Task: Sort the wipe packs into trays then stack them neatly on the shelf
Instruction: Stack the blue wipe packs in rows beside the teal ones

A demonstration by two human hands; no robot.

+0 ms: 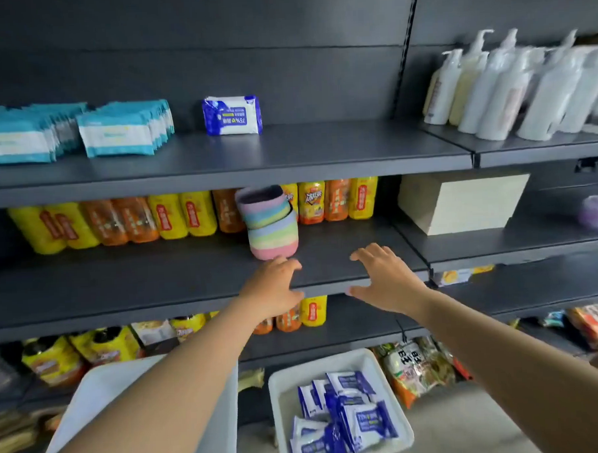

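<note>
A single blue-and-white wipe pack (232,115) stands on the upper shelf (287,151). To its left are two rows of teal-and-white wipe packs (122,131). Down on the floor, a white tray (284,384) holds several blue-and-white wipe packs (347,416). Another white tray (102,389) sits to its left, mostly hidden by my left arm. My left hand (274,289) and my right hand (383,277) reach out over the front edge of the middle shelf (156,280), fingers spread, holding nothing.
Two stacked pastel-striped cups (270,224) stand on the middle shelf just beyond my left hand, in front of yellow and orange bottles (174,216). A beige box (461,202) and white pump bottles (510,87) fill the right bay. Snack bags (417,368) lie low right.
</note>
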